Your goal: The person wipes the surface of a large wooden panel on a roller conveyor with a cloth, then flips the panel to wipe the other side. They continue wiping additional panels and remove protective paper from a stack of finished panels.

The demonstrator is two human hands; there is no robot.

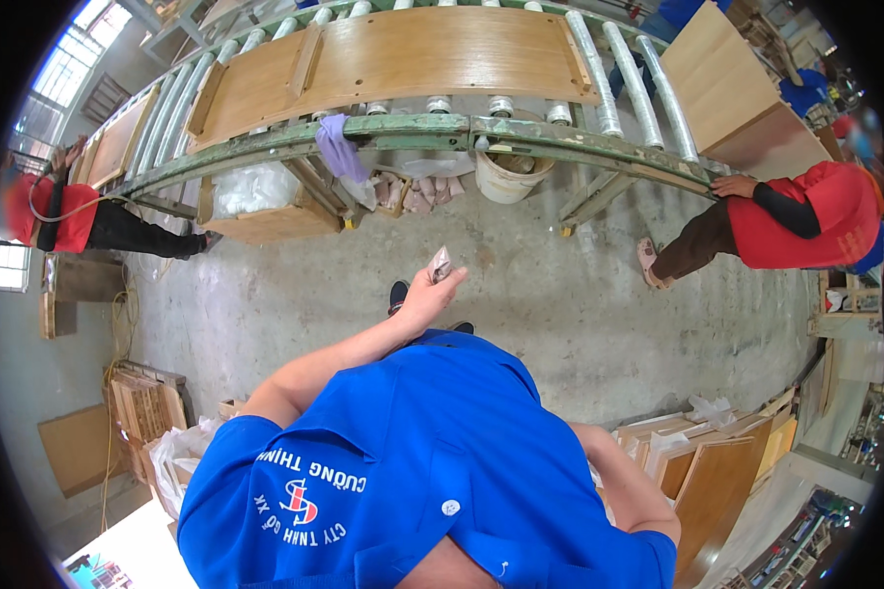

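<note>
The fingers [440, 278] of the left hand [428, 294] are closed on a small folded piece of grey-pink sanding paper [440, 263], which sticks up above the fingertips; the hand is raised out in front of the blue shirt [422, 461], over the concrete floor [540, 314]. The bare left forearm runs back down from it to the shirt sleeve. The right hand is not to be seen: the right arm [629, 481] bends down behind the shirt's edge and its end is hidden, so whether those fingers are open or closed cannot be told. Just beside that arm stand several wooden panels [712, 481] leaning together. Well beyond the raised hand a green roller conveyor [432, 128] curves across the top, carrying a long wooden panel [393, 59]. A purple cloth [339, 145] hangs from its rail, and a pale bucket [506, 177] sits beneath it. A person in a red top [805, 216] leans a hand on the conveyor at the right; another person in red [69, 221] stands at the far left.
</note>
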